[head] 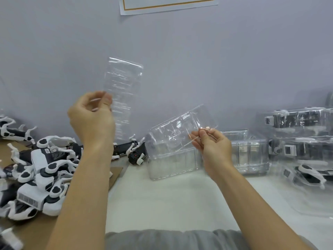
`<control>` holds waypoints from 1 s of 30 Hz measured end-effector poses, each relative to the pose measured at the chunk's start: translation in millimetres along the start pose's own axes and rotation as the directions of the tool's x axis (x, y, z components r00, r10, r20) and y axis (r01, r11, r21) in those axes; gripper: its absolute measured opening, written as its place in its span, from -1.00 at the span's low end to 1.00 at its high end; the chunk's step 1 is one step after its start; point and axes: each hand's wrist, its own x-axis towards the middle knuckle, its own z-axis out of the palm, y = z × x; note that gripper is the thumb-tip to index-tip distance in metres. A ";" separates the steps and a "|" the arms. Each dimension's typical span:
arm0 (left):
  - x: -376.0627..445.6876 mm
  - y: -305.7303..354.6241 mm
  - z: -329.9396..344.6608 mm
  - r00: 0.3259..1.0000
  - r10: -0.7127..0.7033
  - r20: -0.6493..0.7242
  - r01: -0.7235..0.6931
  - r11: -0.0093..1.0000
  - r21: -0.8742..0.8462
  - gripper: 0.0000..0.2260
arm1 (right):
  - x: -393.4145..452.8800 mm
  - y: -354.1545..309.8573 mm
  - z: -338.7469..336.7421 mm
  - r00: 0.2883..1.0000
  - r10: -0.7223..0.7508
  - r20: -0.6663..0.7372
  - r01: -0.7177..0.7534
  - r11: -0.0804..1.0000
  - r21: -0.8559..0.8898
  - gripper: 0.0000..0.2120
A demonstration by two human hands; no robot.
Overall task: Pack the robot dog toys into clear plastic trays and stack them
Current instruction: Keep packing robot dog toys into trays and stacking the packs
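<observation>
Pinching clear trays (124, 83), one per hand (93, 116).

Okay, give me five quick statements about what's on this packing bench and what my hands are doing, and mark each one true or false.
1. The left hand holds a clear tray piece up, roughly upright, in front of the wall. True.
2. The right hand is empty. False: its fingers pinch a tilted clear tray.
3. The loose robot dog toys are piled on the left. True.
4. The packed trays are stacked on the left. False: they stand at the right edge.
5. A toy already sits in the tray the right hand holds. False: it looks empty.
</observation>
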 end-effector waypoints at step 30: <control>-15.7 68.8 -25.2 0.361 -0.355 0.862 -0.453 0.742 0.495 -0.85 | 10.6 -36.4 -21.7 0.807 0.571 0.148 -0.431 0.742 -0.513 -0.53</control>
